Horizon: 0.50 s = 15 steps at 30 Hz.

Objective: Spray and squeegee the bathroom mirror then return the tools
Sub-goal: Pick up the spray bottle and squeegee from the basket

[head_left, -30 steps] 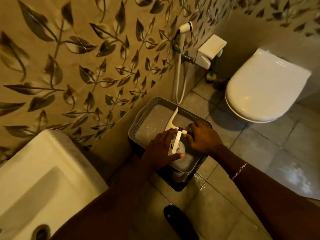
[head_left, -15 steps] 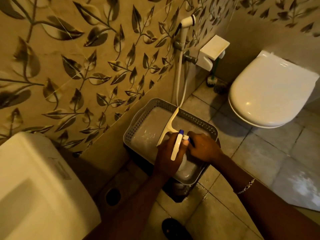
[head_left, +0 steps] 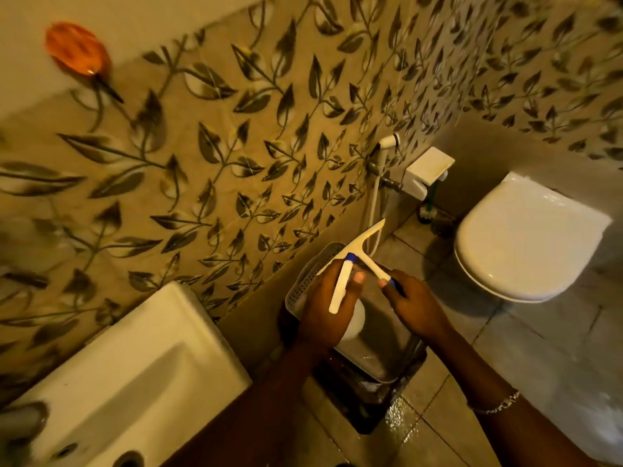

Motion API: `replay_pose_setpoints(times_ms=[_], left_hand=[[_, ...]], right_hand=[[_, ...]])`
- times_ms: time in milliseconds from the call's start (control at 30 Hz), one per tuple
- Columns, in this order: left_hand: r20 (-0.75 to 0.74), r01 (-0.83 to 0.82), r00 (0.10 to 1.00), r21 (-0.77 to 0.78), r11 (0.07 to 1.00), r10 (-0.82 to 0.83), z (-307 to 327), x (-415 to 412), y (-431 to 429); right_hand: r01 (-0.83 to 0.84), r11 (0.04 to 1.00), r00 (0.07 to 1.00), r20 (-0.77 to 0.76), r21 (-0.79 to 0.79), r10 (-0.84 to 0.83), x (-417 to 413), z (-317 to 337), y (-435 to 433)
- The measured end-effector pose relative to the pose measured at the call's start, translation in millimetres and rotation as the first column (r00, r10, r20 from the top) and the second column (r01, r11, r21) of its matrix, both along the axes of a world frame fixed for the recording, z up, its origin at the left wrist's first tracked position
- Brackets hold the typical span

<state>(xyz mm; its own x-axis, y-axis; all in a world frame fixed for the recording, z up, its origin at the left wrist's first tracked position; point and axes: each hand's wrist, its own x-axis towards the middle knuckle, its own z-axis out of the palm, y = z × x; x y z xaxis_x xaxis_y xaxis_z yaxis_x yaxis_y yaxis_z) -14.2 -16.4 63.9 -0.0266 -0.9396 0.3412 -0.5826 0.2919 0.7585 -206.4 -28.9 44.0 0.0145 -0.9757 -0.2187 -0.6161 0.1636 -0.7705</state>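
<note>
My left hand (head_left: 325,306) grips a white spray bottle (head_left: 354,321) with a blue nozzle and a long white trigger, held above the grey perforated basket (head_left: 305,286). My right hand (head_left: 416,306) holds the blue-and-white handle of a cream squeegee (head_left: 362,249), whose blade points up and away toward the wall. Both tools are lifted clear of the basket, which stands on the floor against the leaf-patterned wall. The bottle's lower body is partly hidden by my left hand.
A white sink (head_left: 135,375) is at the lower left. A closed white toilet (head_left: 529,241) sits at the right, with a hand shower (head_left: 387,143), a white paper holder (head_left: 428,171) and a toilet brush (head_left: 429,210) on the wall between. An orange soap dish (head_left: 77,50) hangs upper left. The floor tiles are wet.
Both hands have risen out of the basket with the spray bottle and the squeegee. The view has tilted upward, showing more wall and the sink.
</note>
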Motion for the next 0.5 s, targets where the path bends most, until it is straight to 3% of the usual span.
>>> replay_pose_setpoints(times_ms=[67, 167, 500], left_hand=[[-0.021, -0.030, 0.999, 0.092, 0.995, 0.032, 43, 9, 0], [-0.124, -0.004, 0.992, 0.101, 0.995, 0.017, 103, 31, -4], [-0.239, -0.138, 0.966, -0.137, 0.981, 0.102, 304, 124, 38]], right_hand=[[0.043, 0.999, 0.991, 0.130, 0.010, -0.044, 8, 31, 2], [0.089, 0.995, 0.936, 0.338, 0.040, -0.097, 23, 81, 5], [-0.006, 0.996, 0.742, 0.668, -0.084, 0.061, 103, 268, 44]])
